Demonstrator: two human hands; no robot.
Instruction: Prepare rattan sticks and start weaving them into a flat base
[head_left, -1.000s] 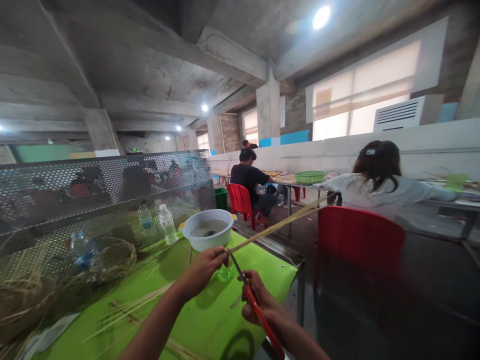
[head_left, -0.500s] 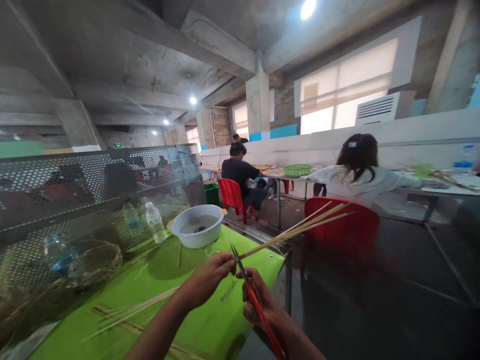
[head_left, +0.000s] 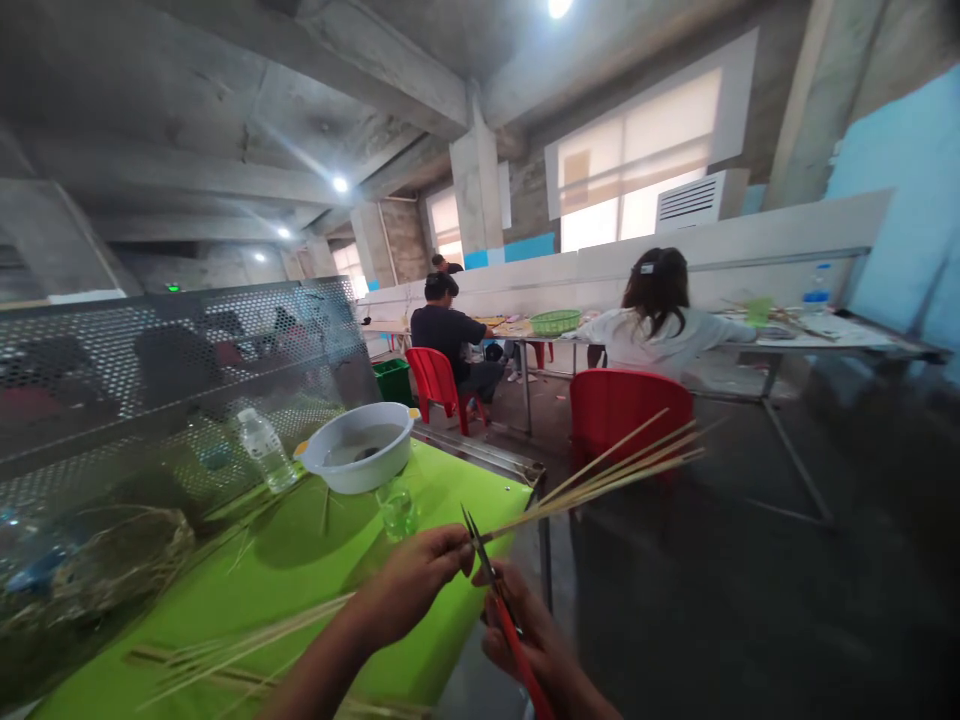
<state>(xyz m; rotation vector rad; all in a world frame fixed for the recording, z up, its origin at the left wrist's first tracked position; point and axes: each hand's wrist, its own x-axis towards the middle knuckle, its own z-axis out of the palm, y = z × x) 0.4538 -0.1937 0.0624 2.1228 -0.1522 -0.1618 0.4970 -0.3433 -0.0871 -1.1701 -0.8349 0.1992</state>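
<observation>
My left hand [head_left: 418, 582] pinches the near ends of a bundle of thin bamboo sticks [head_left: 615, 475], which fan out to the right over the table's edge. My right hand [head_left: 534, 640] grips red-handled scissors [head_left: 501, 610]. Their dark blades point up and stand slightly apart right at the sticks, next to my left fingertips. Both hands hover over the right end of the green table [head_left: 300, 570].
On the table stand a white basin [head_left: 358, 452] with water, a small clear glass [head_left: 396, 508], a plastic bottle [head_left: 264, 450] and loose sticks [head_left: 247, 640]. A perforated metal screen [head_left: 165, 360] runs along the back. Two people sit on red chairs [head_left: 626, 410] at another table.
The view has swung to the right and the sticks now point lower and more to the right. Both hands keep their hold, with the scissors still at the bundle.
</observation>
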